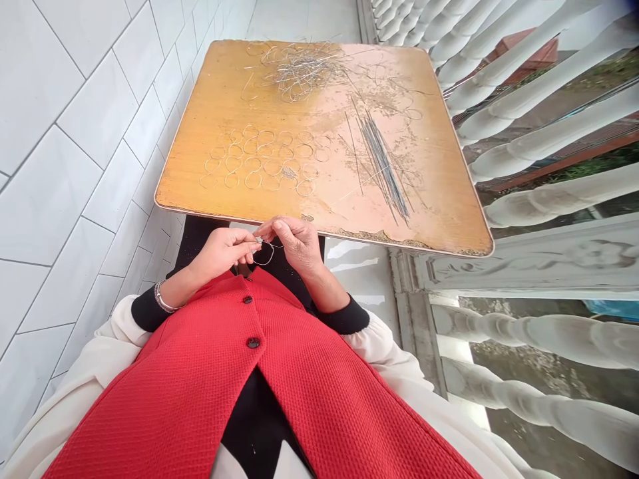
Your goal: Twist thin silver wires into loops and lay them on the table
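Ok so my left grip (223,251) and right grip (300,246) both pinch a thin silvery metal-wire loop (273,253), probably to steady it, by the near edge of the peeling orange-brown worktop (192,126).

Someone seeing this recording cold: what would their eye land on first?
Probably the bright red vest filling the bottom of the picture, then the left hand and right hand meeting at a thin wire loop by the table's near edge. On the tabletop, a wire tangle sits at the far edge, rows of rings nearer, and grey wires toward the right.
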Demonstrator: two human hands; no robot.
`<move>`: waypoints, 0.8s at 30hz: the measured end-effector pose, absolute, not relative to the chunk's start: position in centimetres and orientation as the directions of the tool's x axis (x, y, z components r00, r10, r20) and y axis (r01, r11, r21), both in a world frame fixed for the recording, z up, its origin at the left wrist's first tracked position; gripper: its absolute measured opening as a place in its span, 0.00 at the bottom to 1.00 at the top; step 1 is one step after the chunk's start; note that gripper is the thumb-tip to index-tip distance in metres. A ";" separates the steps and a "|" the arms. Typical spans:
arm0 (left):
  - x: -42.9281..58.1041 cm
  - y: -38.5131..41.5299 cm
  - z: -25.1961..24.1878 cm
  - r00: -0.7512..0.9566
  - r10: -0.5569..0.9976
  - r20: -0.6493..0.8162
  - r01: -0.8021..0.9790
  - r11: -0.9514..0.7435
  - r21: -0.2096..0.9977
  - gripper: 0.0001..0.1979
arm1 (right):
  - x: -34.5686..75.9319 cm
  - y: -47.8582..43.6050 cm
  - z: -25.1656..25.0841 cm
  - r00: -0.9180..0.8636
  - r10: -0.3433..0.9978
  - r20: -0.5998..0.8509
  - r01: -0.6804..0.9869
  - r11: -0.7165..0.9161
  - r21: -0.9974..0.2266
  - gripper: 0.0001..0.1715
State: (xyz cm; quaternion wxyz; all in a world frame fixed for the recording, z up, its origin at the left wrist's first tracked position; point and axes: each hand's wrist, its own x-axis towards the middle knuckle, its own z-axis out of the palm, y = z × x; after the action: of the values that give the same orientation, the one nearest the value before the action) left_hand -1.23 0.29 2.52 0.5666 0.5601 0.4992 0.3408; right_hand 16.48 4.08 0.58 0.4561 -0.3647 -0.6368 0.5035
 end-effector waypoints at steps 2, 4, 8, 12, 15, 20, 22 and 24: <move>-1.1 0.2 2.5 0.259 0.948 -0.186 0.155 0.150 0.977 0.11 | 16.4 4.3 0.5 -0.313 0.927 0.206 -0.002 0.216 -0.976 0.33; -1.0 0.1 2.6 0.240 0.949 -0.204 0.153 0.170 0.973 0.10 | 16.5 4.5 0.3 -0.302 0.935 0.186 -0.011 0.192 -0.981 0.35; -0.7 0.0 2.8 0.149 0.966 -0.209 0.152 0.187 0.970 0.10 | 17.0 4.5 -0.2 -0.233 0.961 0.147 -0.091 0.129 -0.987 0.37; -0.5 0.2 2.7 0.037 0.982 -0.188 0.131 0.182 0.975 0.10 | 17.1 3.4 -0.6 -0.143 0.985 0.096 -0.172 0.071 -0.982 0.34; -0.3 0.3 2.6 0.006 0.985 -0.174 0.107 0.172 0.979 0.10 | 16.8 2.3 -0.6 -0.131 0.990 0.047 -0.199 0.020 -0.980 0.29; -0.1 0.2 2.3 0.037 0.981 -0.192 0.094 0.188 0.978 0.10 | 16.3 2.0 -0.6 -0.101 0.994 0.045 -0.170 0.028 -0.985 0.22; -0.1 0.2 2.3 0.074 0.975 -0.210 0.098 0.203 0.974 0.11 | 16.2 2.3 -0.5 -0.103 0.994 0.022 -0.189 0.002 -0.982 0.22; -0.1 0.2 2.2 0.110 0.969 -0.219 0.085 0.210 0.974 0.10 | 16.1 2.5 -0.3 -0.128 0.992 -0.007 -0.230 -0.036 -0.972 0.22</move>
State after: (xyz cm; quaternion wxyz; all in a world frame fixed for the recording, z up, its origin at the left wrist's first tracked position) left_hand -0.10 0.18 2.22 0.5614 0.4897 0.5385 0.3936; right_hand 16.10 2.53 -0.32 0.5169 -0.4108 -0.4634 0.5910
